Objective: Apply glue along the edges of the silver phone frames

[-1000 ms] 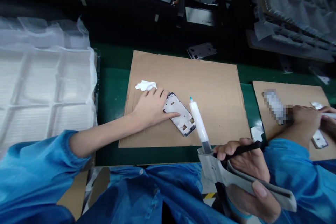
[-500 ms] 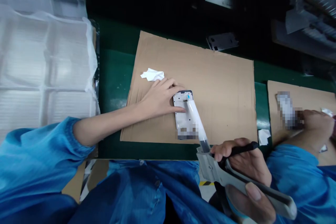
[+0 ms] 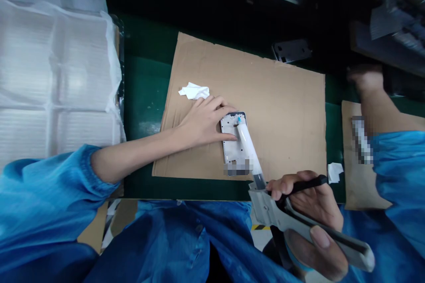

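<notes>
On the cardboard sheet [image 3: 282, 110] lies a silver phone frame [image 3: 232, 146] with small holes and a dark top edge. My left hand [image 3: 209, 119] grips it from the left, thumb across its face and fingers at its upper edge. A grey manual dispensing gun [image 3: 275, 212] with a black lever is held in my right hand [image 3: 312, 212], low at the front edge of the table. Its white syringe [image 3: 249, 146] slants up and left, and the blue tip [image 3: 239, 120] is over the upper part of the frame. Whether the tip touches is unclear.
A crumpled white wipe [image 3: 195, 91] lies above my left hand. Translucent divided trays [image 3: 79, 70] stand at left. Another phone frame [image 3: 292, 50] sits behind the cardboard. At right, a co-worker's arm [image 3: 381, 101] reaches across a second cardboard sheet [image 3: 358, 190], near another white wipe [image 3: 334, 171].
The co-worker's hand has moved from the item on the second cardboard toward the back of the table. My hands, the phone frame and the dispensing gun stay almost in place, with a slight view shift.
</notes>
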`<move>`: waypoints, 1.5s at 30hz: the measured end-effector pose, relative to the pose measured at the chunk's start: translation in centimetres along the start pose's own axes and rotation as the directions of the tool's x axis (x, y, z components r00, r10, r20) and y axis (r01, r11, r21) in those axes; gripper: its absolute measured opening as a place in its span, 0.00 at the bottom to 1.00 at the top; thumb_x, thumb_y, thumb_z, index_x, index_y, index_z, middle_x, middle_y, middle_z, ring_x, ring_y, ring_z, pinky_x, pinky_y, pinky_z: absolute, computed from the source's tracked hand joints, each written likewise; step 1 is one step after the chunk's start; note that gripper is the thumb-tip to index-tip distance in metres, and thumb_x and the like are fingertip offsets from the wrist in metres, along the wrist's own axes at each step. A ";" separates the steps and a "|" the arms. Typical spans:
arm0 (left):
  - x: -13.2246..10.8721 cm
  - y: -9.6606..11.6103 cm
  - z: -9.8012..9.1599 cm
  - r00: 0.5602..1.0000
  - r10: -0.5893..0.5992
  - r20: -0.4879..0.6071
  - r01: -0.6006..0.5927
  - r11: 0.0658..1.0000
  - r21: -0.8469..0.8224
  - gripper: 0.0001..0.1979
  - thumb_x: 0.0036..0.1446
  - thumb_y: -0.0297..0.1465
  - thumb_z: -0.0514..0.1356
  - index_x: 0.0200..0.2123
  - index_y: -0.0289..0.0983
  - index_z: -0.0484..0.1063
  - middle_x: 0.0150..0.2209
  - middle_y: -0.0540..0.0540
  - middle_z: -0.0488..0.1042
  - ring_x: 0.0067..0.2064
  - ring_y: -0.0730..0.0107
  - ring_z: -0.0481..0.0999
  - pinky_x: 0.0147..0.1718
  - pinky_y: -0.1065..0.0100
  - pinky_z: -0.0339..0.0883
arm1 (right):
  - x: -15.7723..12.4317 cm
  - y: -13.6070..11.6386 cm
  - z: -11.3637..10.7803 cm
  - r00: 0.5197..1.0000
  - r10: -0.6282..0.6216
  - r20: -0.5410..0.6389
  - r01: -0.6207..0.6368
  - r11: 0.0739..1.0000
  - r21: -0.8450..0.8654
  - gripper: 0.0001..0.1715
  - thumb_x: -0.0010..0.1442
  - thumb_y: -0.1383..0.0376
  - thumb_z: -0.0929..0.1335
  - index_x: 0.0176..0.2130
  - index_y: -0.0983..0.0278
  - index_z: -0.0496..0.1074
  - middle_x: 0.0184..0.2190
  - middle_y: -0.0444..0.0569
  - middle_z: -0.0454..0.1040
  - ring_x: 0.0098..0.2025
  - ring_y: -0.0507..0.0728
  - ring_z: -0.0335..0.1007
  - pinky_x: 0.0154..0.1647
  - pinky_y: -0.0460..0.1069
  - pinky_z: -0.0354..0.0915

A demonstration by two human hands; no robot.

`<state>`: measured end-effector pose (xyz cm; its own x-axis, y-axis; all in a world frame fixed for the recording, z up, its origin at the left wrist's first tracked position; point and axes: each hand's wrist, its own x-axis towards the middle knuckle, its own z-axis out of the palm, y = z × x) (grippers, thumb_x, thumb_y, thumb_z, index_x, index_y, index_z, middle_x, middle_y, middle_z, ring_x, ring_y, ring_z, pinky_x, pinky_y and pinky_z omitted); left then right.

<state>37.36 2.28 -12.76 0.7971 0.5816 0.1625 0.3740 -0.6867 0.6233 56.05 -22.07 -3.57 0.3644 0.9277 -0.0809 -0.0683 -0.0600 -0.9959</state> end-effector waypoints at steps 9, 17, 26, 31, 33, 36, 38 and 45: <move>0.0 0.0 0.1 1.000 -0.005 0.006 0.005 1.000 0.021 0.33 0.63 0.57 0.70 0.63 0.44 0.76 0.60 0.41 0.78 0.59 0.46 0.75 0.55 0.48 0.62 | -0.4 0.2 0.8 0.997 -0.062 -0.055 0.060 0.998 -0.037 0.33 0.63 0.45 0.70 0.62 0.55 0.73 0.40 0.52 0.70 0.40 0.59 0.72 0.45 0.60 0.76; 0.0 -0.1 0.2 1.000 -0.002 0.006 0.002 1.000 0.019 0.32 0.64 0.58 0.68 0.63 0.46 0.76 0.60 0.41 0.78 0.59 0.46 0.74 0.57 0.47 0.63 | -0.5 -0.4 1.5 0.992 -0.014 -0.123 0.010 0.999 -0.033 0.34 0.62 0.45 0.71 0.62 0.56 0.73 0.42 0.52 0.71 0.41 0.60 0.73 0.43 0.59 0.74; 0.0 0.0 0.2 1.000 -0.013 0.012 0.012 1.000 0.028 0.32 0.63 0.57 0.69 0.62 0.45 0.76 0.61 0.40 0.77 0.60 0.46 0.74 0.57 0.47 0.62 | 0.0 -0.8 2.7 0.980 -0.060 -0.189 0.056 0.998 -0.023 0.29 0.62 0.49 0.70 0.57 0.58 0.74 0.39 0.51 0.70 0.37 0.58 0.71 0.41 0.59 0.73; 0.0 -0.1 0.3 1.000 -0.012 0.005 0.012 1.000 0.029 0.32 0.63 0.58 0.68 0.62 0.46 0.76 0.60 0.42 0.77 0.60 0.46 0.74 0.58 0.48 0.62 | 0.1 -0.6 2.8 0.979 -0.112 -0.170 0.109 0.994 -0.030 0.23 0.64 0.52 0.69 0.55 0.58 0.73 0.36 0.49 0.69 0.36 0.57 0.71 0.41 0.59 0.74; 0.0 -0.1 0.3 1.000 -0.012 0.004 0.011 0.999 0.033 0.32 0.63 0.58 0.68 0.62 0.46 0.76 0.60 0.42 0.77 0.59 0.47 0.73 0.58 0.47 0.62 | 0.1 -0.5 2.8 0.976 -0.113 -0.188 0.109 0.994 -0.028 0.22 0.63 0.52 0.69 0.52 0.59 0.72 0.36 0.48 0.69 0.34 0.56 0.70 0.40 0.58 0.74; 0.0 -0.1 0.3 1.000 -0.007 0.005 0.007 0.999 0.033 0.33 0.63 0.58 0.68 0.62 0.45 0.76 0.60 0.41 0.77 0.60 0.46 0.74 0.57 0.47 0.63 | 0.0 -0.6 2.9 0.975 -0.094 -0.199 0.093 0.996 -0.015 0.19 0.63 0.53 0.69 0.50 0.58 0.72 0.34 0.47 0.69 0.33 0.55 0.69 0.40 0.59 0.73; 0.0 -0.1 0.3 1.000 -0.003 0.001 0.003 1.000 0.025 0.33 0.63 0.59 0.67 0.62 0.46 0.76 0.59 0.41 0.78 0.59 0.45 0.74 0.57 0.46 0.63 | -0.1 -0.7 3.0 0.973 -0.089 -0.214 0.089 0.996 -0.009 0.17 0.62 0.53 0.69 0.48 0.57 0.72 0.33 0.46 0.68 0.32 0.56 0.68 0.39 0.59 0.72; 0.0 -0.2 0.3 1.000 -0.006 -0.002 0.006 1.000 0.021 0.31 0.64 0.60 0.65 0.62 0.49 0.76 0.59 0.42 0.78 0.59 0.46 0.73 0.57 0.47 0.63 | -0.1 -1.5 3.3 0.966 -0.018 -0.257 0.021 1.000 0.011 0.12 0.59 0.56 0.69 0.44 0.51 0.76 0.30 0.49 0.66 0.31 0.58 0.66 0.37 0.65 0.70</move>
<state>37.47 2.24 -13.11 0.7938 0.5866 0.1606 0.3885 -0.6922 0.6082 53.05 -20.82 -1.94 0.5921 0.8027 -0.0712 -0.0706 -0.0364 -0.9968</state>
